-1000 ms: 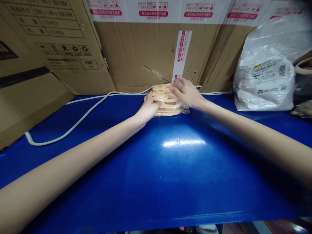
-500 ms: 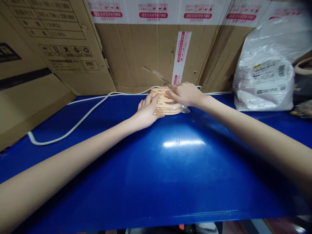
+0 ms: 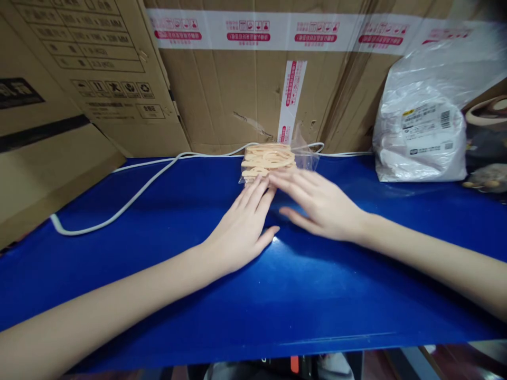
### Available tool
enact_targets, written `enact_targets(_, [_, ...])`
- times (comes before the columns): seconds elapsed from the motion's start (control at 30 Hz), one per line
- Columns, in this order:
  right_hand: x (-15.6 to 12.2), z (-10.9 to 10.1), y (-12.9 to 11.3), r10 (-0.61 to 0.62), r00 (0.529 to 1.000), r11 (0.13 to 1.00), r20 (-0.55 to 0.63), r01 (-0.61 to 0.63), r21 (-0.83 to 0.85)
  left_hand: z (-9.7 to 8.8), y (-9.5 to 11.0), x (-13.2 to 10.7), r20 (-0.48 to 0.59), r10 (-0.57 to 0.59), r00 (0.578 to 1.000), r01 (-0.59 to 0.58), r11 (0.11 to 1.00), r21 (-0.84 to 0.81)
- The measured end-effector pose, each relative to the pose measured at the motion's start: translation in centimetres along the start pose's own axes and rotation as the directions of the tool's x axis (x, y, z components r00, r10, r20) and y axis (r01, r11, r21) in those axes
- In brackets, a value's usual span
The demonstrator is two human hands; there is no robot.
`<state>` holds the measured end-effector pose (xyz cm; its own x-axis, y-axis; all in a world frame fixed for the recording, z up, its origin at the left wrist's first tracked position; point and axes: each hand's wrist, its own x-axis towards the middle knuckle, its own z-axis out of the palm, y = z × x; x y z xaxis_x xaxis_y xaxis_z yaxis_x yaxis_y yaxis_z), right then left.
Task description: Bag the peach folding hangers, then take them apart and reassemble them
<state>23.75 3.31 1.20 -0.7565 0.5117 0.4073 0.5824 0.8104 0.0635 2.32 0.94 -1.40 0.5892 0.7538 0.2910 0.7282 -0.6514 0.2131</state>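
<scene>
A clear plastic bag of pale orange flat pieces lies at the back of the blue table, against a cardboard box. My left hand lies flat on the table, fingers stretched out, fingertips just short of the bag. My right hand hovers beside it with fingers spread, its fingertips close to the bag's front edge. Neither hand holds anything.
Large cardboard boxes line the back and the left side. A white cable runs along the table's back and curves to the left. A white plastic parcel with a label rests at the back right.
Both hands have let go of the bag and drawn back toward me. The bag now rests alone against the box.
</scene>
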Motion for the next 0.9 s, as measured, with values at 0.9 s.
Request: enact_targets(0.9, [-3.6,1.8,-0.7,0.113,0.970,0.967,0.214,-0.157,0.201,-1.0,-1.3,-1.7,0.274,-0.020,0.962,0.017,1.000,0.012])
